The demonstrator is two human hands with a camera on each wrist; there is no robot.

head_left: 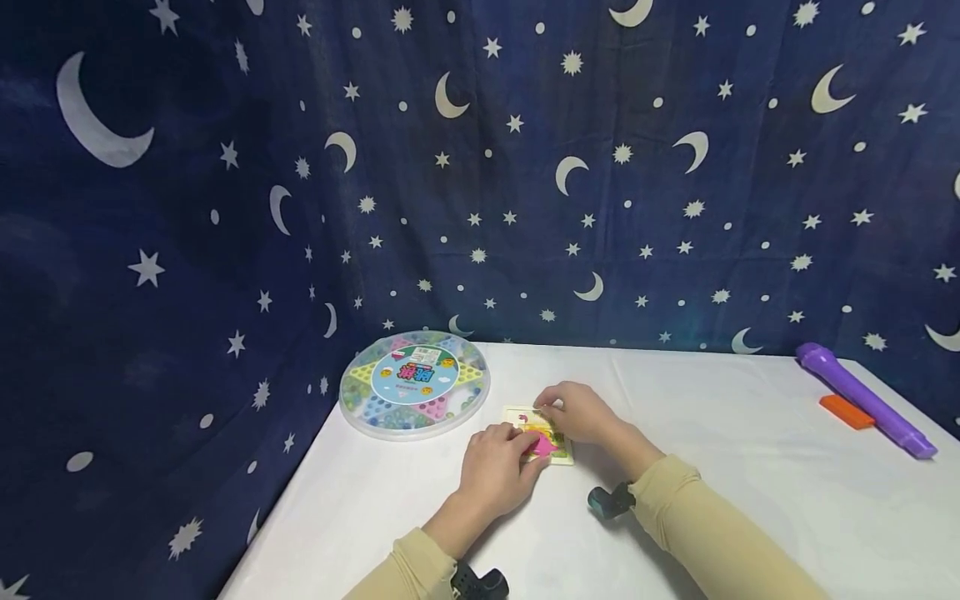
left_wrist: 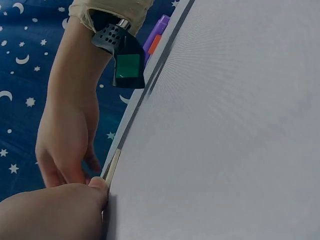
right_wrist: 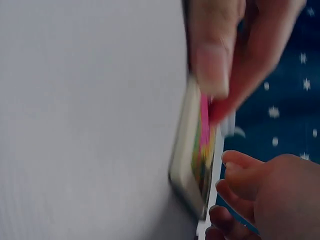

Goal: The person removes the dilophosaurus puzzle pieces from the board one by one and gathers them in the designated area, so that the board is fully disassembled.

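Note:
A small square picture board (head_left: pixel 562 457) with a cream edge lies on the white table, showing yellow and green print. On it is a flat pink piece (head_left: pixel 545 444), part of it hidden under the left fingers. My left hand (head_left: pixel 495 468) grips the board from its left and near sides, the thumb at the near edge and a fingertip at the pink piece. Over the board's far right corner is my right hand (head_left: pixel 581 411), fingers bent. In the right wrist view, those fingers (right_wrist: pixel 239 175) stand beside the board (right_wrist: pixel 184 150) with nothing visible between them.
A round clear game box (head_left: pixel 415 385) with coloured star points and marbles stands at the back left. At the right lie a purple microphone-shaped stick (head_left: pixel 862 398) and an orange block (head_left: pixel 847 412). A blue star-and-moon curtain (head_left: pixel 525 183) hangs behind and left of the table.

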